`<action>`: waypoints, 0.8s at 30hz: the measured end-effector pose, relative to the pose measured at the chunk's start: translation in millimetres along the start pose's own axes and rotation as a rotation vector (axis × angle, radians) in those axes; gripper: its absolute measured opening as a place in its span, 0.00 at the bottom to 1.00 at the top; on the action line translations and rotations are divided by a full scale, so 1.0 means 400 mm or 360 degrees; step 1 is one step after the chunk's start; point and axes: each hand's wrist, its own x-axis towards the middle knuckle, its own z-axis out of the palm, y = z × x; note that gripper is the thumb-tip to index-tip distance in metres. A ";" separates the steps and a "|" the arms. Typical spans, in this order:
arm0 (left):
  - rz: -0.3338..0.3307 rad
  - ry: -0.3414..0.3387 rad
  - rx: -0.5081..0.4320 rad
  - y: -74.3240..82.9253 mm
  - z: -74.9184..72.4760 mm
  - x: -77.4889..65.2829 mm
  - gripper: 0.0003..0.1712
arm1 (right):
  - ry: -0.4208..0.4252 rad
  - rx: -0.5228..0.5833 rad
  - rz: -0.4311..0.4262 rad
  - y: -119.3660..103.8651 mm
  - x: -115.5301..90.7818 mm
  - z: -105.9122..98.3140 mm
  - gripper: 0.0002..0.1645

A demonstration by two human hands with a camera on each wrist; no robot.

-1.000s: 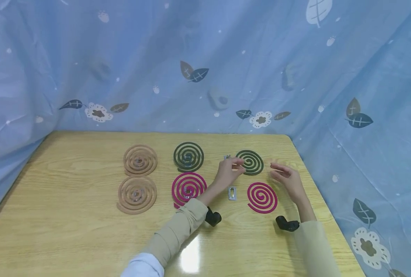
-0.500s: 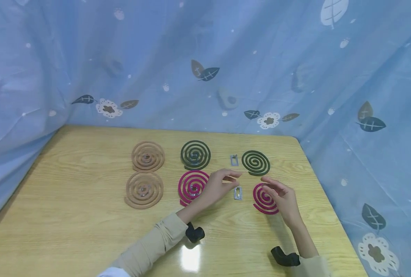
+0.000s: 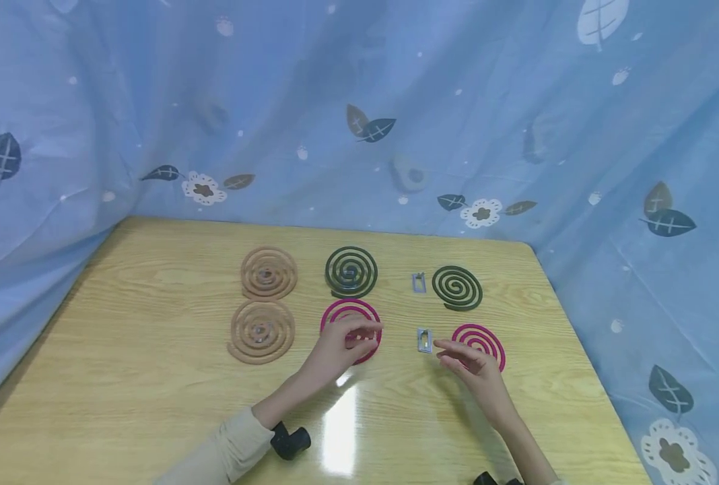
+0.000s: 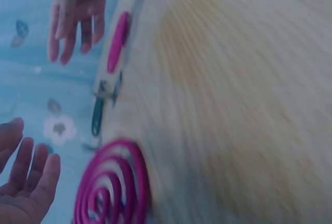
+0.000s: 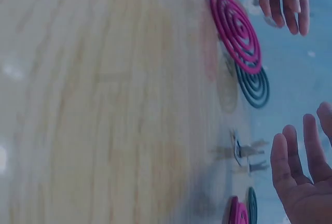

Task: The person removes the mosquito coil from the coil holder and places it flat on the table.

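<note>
My left hand (image 3: 335, 347) hovers over the near middle magenta mosquito coil (image 3: 350, 310), partly covering it; its fingers are bent loosely with a gap to the thumb and nothing held. My right hand (image 3: 477, 377) is in front of the right-hand magenta coil (image 3: 479, 337), hiding its lower part, and holds nothing. In the left wrist view, the left hand's fingers (image 4: 31, 177) are spread. The right hand's fingers (image 5: 298, 156) look much the same in the right wrist view. A small metal coil stand (image 3: 424, 340) lies left of the right hand.
A dark green coil (image 3: 457, 287) lies at the back right beside another metal stand (image 3: 419, 282). A second green coil (image 3: 351, 272) sits over a stand at the back middle. Two tan coils, one far (image 3: 268, 272) and one near (image 3: 261, 331), lie further left.
Both hands have drawn back toward the person from near the right-hand green coil. The left hand has also moved left. The coils and stands keep their places while the head view shifts.
</note>
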 end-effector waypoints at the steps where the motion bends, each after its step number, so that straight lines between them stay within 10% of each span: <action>1: 0.0007 0.0027 0.0014 -0.004 -0.014 -0.010 0.15 | -0.0023 0.0016 0.0001 0.000 0.002 0.005 0.18; 9: -0.0197 0.0224 -0.0071 -0.038 -0.103 -0.077 0.18 | -0.0206 0.0120 0.0048 -0.002 0.042 0.048 0.19; 24: -0.0210 0.0371 0.0238 -0.090 -0.127 -0.076 0.25 | -0.0448 0.0113 0.0233 -0.007 0.130 0.106 0.24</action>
